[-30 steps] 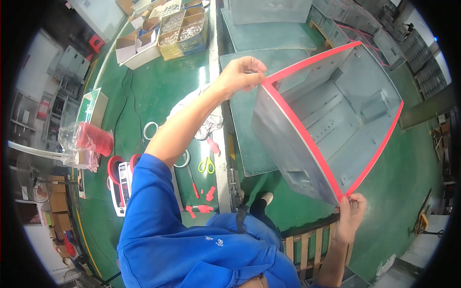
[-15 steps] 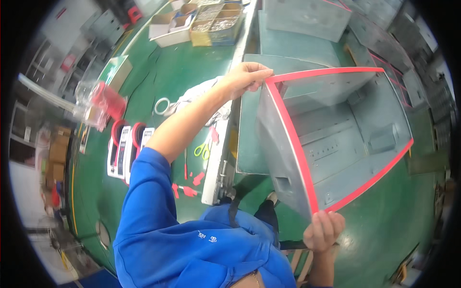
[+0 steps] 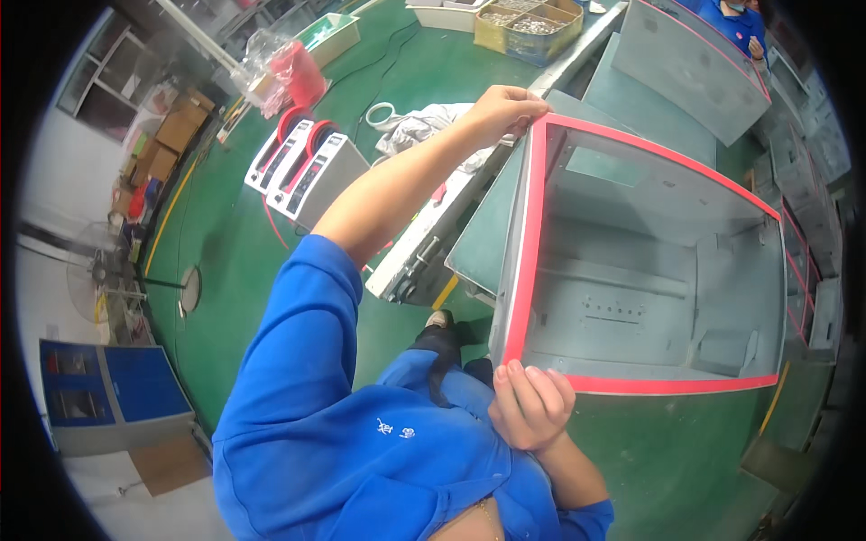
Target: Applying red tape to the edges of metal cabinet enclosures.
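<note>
A large grey sheet-metal box (image 3: 631, 270), open toward me and edged all round with red tape, stands on the green bench (image 3: 225, 225). My left hand (image 3: 510, 104) grips its upper left corner, the arm in a blue sleeve stretched out over the bench. My right hand (image 3: 530, 406) grips the lower left corner, fingers curled over the red edge. The box's inside shows brackets and small holes.
Two white tape dispensers (image 3: 307, 167) with red rolls stand left of my arm, near a white cloth (image 3: 424, 126) and a white tape ring (image 3: 379, 114). Trays of small parts (image 3: 528, 22) sit at the back. More grey panels (image 3: 690, 63) and a person in blue (image 3: 735, 18) are behind.
The box has swung round, so its open side now faces me squarely. My right hand slid along the lower edge to the left corner. The view shifted right over the bench.
</note>
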Demonstrator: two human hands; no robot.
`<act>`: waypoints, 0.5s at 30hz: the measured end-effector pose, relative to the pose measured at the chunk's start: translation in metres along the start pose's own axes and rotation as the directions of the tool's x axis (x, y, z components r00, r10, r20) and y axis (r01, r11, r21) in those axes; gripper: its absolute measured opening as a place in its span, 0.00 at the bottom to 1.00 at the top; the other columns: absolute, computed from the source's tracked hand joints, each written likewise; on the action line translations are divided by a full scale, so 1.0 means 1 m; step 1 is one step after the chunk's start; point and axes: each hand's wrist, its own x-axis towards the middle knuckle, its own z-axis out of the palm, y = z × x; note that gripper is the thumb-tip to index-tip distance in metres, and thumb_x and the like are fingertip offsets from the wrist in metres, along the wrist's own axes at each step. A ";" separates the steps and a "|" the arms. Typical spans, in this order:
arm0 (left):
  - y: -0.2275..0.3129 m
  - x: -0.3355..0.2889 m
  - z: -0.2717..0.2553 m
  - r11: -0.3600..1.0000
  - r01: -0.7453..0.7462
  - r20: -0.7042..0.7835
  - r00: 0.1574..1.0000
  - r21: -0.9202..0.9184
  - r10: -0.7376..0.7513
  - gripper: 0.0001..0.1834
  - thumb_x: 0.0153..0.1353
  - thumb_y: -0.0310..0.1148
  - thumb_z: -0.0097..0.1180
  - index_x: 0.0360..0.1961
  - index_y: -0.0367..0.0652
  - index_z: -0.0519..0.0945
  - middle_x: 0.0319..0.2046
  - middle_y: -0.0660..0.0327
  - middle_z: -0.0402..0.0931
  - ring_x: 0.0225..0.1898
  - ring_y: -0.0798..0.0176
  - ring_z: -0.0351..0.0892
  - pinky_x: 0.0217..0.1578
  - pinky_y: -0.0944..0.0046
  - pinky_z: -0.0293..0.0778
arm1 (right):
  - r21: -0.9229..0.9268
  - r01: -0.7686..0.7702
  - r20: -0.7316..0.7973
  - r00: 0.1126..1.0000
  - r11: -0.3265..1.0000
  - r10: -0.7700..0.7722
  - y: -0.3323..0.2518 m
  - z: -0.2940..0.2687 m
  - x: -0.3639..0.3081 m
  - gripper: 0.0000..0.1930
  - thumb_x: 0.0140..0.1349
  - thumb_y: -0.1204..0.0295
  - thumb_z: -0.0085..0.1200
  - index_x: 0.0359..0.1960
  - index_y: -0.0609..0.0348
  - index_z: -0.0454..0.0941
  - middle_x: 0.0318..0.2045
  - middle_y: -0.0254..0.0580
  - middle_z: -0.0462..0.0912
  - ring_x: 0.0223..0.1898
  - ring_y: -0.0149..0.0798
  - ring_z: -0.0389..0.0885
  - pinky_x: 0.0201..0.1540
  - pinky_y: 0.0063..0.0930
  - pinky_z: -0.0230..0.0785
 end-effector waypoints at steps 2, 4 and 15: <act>-0.001 -0.003 0.001 0.998 0.025 -0.035 0.999 0.053 -0.023 0.12 0.49 0.33 0.59 0.30 0.34 0.78 0.20 0.64 0.73 0.19 0.75 0.65 0.19 0.75 0.60 | 0.012 -0.001 0.023 1.000 1.000 0.000 0.000 -0.003 -0.001 0.12 0.46 0.76 0.52 0.35 0.57 0.77 0.37 0.36 0.77 0.42 0.35 0.69 0.48 0.32 0.61; -0.004 -0.002 0.003 0.993 -0.014 -0.057 0.998 0.120 0.021 0.11 0.48 0.33 0.60 0.30 0.36 0.78 0.20 0.64 0.74 0.19 0.75 0.66 0.19 0.75 0.62 | 0.016 -0.004 0.037 0.999 1.000 0.003 0.001 -0.004 -0.002 0.12 0.46 0.76 0.52 0.36 0.57 0.77 0.37 0.37 0.77 0.42 0.36 0.69 0.48 0.32 0.61; -0.021 -0.013 -0.009 0.998 -0.049 -0.132 0.990 -0.036 0.044 0.12 0.56 0.33 0.49 0.36 0.35 0.77 0.28 0.61 0.74 0.27 0.73 0.70 0.27 0.75 0.67 | 0.207 -0.004 0.131 0.991 0.978 -0.024 0.016 -0.027 0.018 0.13 0.45 0.75 0.50 0.35 0.58 0.77 0.36 0.38 0.77 0.39 0.37 0.75 0.51 0.35 0.61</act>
